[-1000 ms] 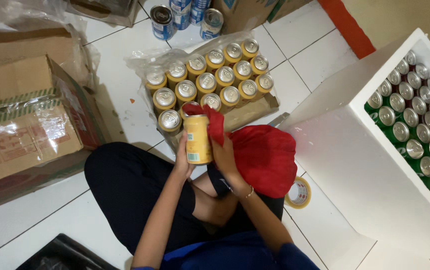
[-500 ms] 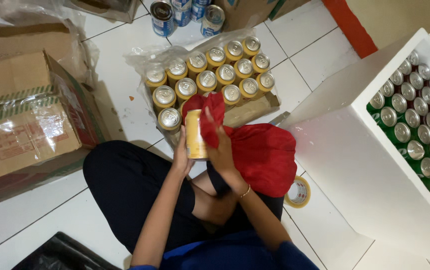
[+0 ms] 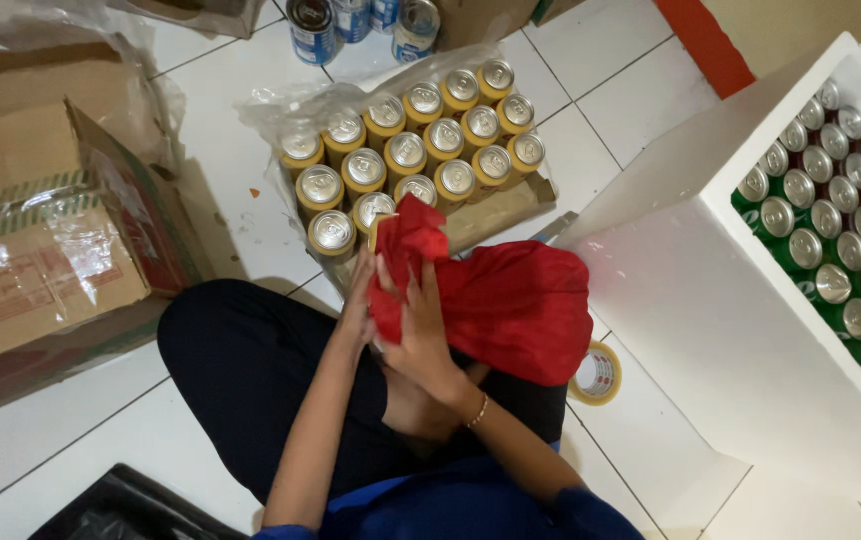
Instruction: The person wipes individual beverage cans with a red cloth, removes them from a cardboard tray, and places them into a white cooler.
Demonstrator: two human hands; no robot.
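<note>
Both hands' grip closes on a yellow can (image 3: 375, 232), mostly hidden under red cloth (image 3: 510, 305): left hand (image 3: 358, 300), right hand (image 3: 420, 335).

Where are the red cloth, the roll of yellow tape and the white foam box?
red cloth (image 3: 515, 310), head view, middle of the fabric
roll of yellow tape (image 3: 598, 373), head view, its ring
white foam box (image 3: 720, 300), head view, outer side wall
</note>
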